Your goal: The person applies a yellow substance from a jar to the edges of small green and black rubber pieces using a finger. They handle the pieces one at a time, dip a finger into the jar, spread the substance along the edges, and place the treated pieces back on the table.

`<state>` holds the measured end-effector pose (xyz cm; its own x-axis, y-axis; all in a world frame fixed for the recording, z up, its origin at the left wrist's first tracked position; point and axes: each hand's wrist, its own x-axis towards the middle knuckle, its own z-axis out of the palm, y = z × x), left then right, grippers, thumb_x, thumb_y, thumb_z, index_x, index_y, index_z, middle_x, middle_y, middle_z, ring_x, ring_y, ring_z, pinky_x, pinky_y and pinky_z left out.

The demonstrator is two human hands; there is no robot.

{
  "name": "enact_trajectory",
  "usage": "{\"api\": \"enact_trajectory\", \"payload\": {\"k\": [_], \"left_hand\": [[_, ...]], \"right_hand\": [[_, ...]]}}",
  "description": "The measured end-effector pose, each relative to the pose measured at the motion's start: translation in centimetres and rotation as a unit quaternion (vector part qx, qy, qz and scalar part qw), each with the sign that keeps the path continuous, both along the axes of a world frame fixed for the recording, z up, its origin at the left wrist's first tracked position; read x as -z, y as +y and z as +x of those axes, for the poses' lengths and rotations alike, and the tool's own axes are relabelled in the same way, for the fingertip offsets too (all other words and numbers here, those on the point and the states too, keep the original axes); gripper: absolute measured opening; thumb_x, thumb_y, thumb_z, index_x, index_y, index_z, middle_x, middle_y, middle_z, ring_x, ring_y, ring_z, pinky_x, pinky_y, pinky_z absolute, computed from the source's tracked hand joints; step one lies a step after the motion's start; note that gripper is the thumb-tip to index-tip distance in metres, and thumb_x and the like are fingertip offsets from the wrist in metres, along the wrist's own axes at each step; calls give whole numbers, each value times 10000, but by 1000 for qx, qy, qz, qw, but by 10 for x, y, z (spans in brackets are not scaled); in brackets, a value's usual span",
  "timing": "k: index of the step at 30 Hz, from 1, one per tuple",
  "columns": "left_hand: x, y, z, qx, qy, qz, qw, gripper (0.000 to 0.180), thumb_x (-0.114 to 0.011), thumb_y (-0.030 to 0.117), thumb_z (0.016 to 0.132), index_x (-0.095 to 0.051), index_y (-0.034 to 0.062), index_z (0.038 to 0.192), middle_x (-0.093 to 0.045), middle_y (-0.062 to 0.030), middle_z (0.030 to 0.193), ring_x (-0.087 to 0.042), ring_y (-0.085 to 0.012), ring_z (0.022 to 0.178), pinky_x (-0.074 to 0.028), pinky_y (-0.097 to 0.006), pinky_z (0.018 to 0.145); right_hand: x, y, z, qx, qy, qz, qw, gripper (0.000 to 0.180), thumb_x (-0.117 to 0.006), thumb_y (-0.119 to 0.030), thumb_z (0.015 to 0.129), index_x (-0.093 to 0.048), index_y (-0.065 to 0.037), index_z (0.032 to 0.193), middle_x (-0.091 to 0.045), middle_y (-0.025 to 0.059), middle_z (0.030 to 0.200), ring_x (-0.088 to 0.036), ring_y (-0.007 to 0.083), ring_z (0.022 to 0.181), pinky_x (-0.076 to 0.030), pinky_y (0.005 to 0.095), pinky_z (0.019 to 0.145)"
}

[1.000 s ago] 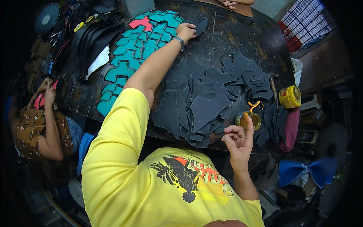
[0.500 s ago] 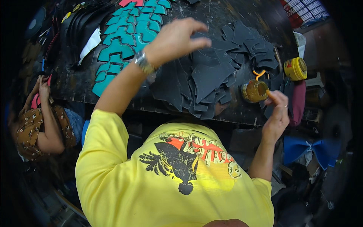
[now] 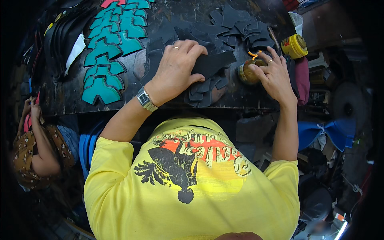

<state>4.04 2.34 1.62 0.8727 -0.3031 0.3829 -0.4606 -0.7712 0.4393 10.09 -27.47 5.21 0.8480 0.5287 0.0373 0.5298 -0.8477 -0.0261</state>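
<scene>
My left hand, a ring on one finger and a watch on the wrist, is closed on the edge of a dark grey flat cut piece. This piece is lifted and tilted above a loose pile of similar pieces. Over the mouth of a glass jar with brown contents is my right hand, thumb and fingers curled. Whatever it pinches is hidden by the fingers and the jar. An orange loop lies just behind the jar.
Rows of overlapping teal cut pieces lie on the left of the dark table. More dark pieces are heaped at the back. A yellow tub stands at the right edge. Another person sits at the left.
My left hand has come down from above the table and taken hold of a dark piece. My right hand has moved from beside the jar to over its mouth. The view has shifted.
</scene>
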Motion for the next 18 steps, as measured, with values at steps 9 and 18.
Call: {"api": "enact_trajectory", "payload": {"k": [9,18], "left_hand": [[-10,4,7,77,227,-464,852,388,-779,95,843,-610,11,1182,-715,-45,967,-652,-69,840,-538,-226,755],[-12,-16,1,168,337,-400,836,284,-736,108,894,-669,-15,1141,-706,-14,981,-636,-47,854,-535,-203,772]], "right_hand": [[4,2,-39,95,-86,326,937,275,-626,-196,936,-704,-32,1142,-598,168,1224,-554,341,1169,-435,397,999],[-3,15,-79,74,-30,399,913,415,-584,-22,899,-592,-70,1311,-604,112,1183,-578,220,1116,-439,338,980]]}}
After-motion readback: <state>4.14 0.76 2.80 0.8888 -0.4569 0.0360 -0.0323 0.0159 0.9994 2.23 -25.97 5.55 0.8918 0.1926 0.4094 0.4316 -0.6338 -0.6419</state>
